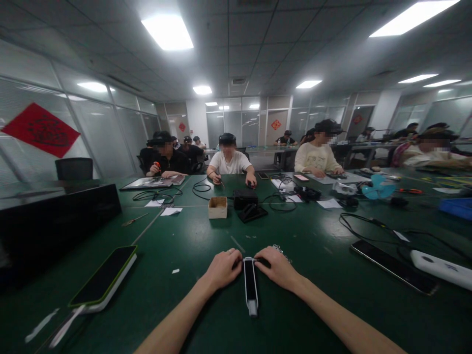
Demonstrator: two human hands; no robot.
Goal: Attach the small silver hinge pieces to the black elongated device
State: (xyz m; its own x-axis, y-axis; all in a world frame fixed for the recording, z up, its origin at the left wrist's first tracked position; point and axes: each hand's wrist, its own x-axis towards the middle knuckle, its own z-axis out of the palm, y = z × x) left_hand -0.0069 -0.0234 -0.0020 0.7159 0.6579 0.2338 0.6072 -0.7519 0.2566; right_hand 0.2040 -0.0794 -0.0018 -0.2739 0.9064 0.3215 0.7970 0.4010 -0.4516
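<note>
A narrow white device with a black face (pixel 250 285) lies on the green table (pixel 191 236), its long axis pointing toward me. My left hand (pixel 223 268) is curled against the device's far left end. My right hand (pixel 277 266) is curled against its far right end, with a bracelet at the wrist. Both hands pinch the top end of the device from opposite sides. What lies under the fingertips is hidden.
A tablet in a green-edged case (pixel 104 278) lies at my left. A phone (pixel 393 266) and a white power strip (pixel 440 268) lie at right with cables. A small cardboard box (pixel 217 207) and black gear (pixel 248 204) stand ahead. Several people sit along the far side.
</note>
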